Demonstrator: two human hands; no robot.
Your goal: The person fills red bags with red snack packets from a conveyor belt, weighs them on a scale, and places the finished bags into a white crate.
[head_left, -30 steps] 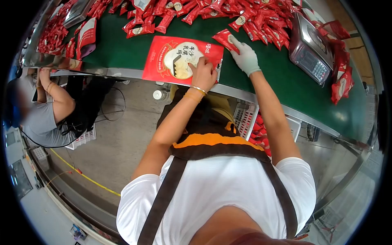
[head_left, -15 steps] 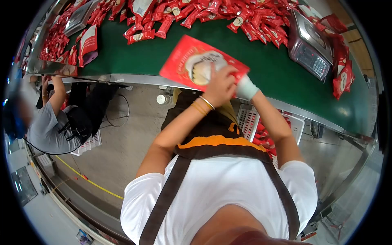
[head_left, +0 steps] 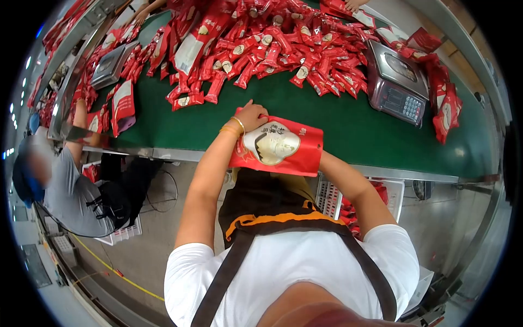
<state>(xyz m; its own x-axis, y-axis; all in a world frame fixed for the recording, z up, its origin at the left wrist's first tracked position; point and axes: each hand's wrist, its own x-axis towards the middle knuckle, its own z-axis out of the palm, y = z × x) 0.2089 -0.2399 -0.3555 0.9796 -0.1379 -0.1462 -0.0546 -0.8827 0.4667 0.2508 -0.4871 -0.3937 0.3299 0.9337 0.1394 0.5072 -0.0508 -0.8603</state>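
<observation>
A flat red pouch [head_left: 310,144] with a cream picture on its front is held over the near edge of the green table. My left hand [head_left: 252,116] has its fingers curled at the pouch's upper left corner. At the pouch's right end, my right forearm [head_left: 346,175] disappears at the opening, so the pouch hides my right hand and its fingers. Beyond my hands lies a large heap of small red wrapped packets [head_left: 272,52].
A digital scale [head_left: 400,87] stands right of the heap, with red pouches [head_left: 448,111] beside it. Another scale [head_left: 111,65] and an upright pouch [head_left: 123,106] are at left. A person [head_left: 81,191] sits at left. Below the table is a white crate [head_left: 395,199].
The pouch has come closer to my body and turned level. My left hand moved from its front to its upper left corner; my gloved right hand went out of sight behind or inside it.
</observation>
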